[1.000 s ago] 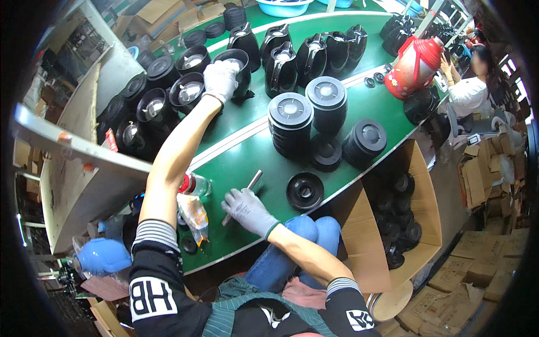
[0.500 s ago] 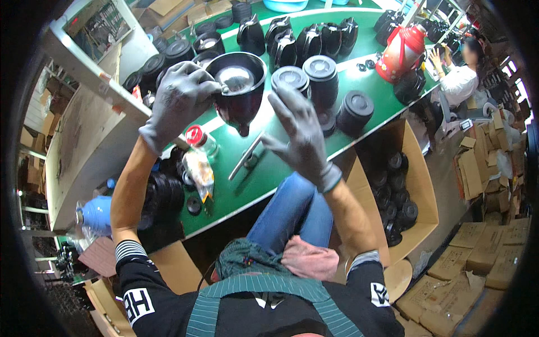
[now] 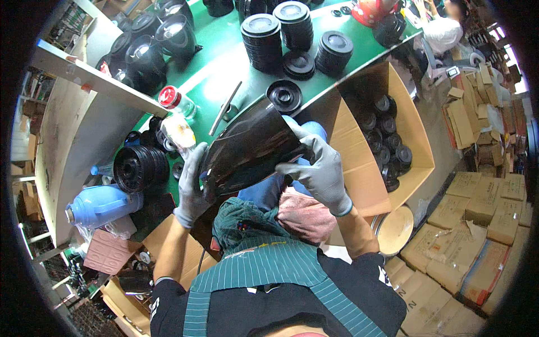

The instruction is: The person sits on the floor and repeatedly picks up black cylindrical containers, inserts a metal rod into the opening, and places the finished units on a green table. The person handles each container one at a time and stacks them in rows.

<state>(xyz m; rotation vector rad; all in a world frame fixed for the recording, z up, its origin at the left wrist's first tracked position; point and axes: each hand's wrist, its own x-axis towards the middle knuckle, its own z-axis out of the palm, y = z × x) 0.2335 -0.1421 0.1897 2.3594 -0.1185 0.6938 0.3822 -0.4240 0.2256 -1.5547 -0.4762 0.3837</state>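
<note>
Just beyond a pink cloth (image 3: 306, 216) across the lap, holding a glossy black jug body (image 3: 250, 146) tilted. Touching its left end with left hand (image 3: 193, 185); cannot tell whether with fingers together or apart. Clamping its right end in the fingers of right hand (image 3: 324, 171). Farther off, seen on the green worktop (image 3: 210, 87): first a silver rod (image 3: 226, 109), then a round black lid (image 3: 283, 96), then stacked black lids (image 3: 261, 45).
</note>
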